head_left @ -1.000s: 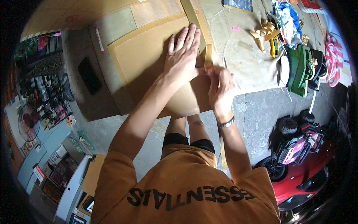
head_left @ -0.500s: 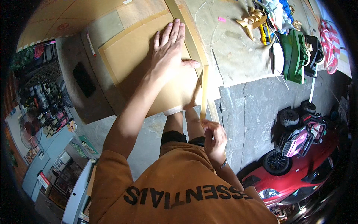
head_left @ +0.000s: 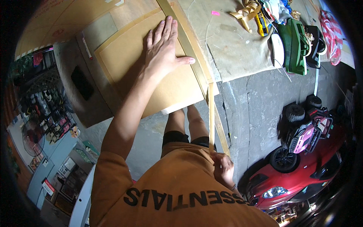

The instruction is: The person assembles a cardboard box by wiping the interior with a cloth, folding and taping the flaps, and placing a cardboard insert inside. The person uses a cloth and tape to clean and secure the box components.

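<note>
My right hand [head_left: 224,167], at lower centre-right of the frame, pinches the lower end of a narrow tan strip [head_left: 211,117], that grip drawn tight. From there the strip runs almost straight up the picture, its upper end near the right edge of the brown board [head_left: 177,90]; the straight bar [head_left: 183,38] slants beside it. My left hand [head_left: 160,55], farther from the strip, lies flat on the board, thumb tip over the bar, grasping nothing.

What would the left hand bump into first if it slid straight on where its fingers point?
Most likely the flat gold-coloured bar; the left hand seems to overlap its edge, though contact is hard to judge.
</note>
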### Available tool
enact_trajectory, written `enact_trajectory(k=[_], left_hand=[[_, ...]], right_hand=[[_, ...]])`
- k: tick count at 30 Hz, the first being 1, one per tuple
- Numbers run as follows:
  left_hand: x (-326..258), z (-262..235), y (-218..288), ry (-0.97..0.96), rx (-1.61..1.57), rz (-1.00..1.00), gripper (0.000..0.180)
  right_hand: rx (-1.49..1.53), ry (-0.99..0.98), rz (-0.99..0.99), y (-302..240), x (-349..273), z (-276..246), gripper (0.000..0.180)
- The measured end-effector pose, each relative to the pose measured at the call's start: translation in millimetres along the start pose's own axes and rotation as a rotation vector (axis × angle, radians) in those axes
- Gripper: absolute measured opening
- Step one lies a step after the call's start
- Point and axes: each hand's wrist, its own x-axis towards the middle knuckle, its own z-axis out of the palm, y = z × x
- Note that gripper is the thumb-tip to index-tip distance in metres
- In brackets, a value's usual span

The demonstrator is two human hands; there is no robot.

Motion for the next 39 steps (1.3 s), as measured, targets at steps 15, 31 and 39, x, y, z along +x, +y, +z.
enact_trajectory(k=[15,31,39], left_hand=[[-21.1,-11.7,16.1,0.04,-0.102,-0.038,0.097],[-89.0,-84.8,-144.2,0.335,-0.212,-0.389,0.07],[1.3,-112.6,-169.7,-0.253,-0.143,-0.389,0.073]], right_hand=[[-0.095,0.602,-0.198,1.4,270.4,-126.2,0.012],[-0.375,0.71,-0.134,19.5,289.4,-97.8,0.025],[0.003,-0.039,0.311,50.7,110.4,49.8,0.05]])
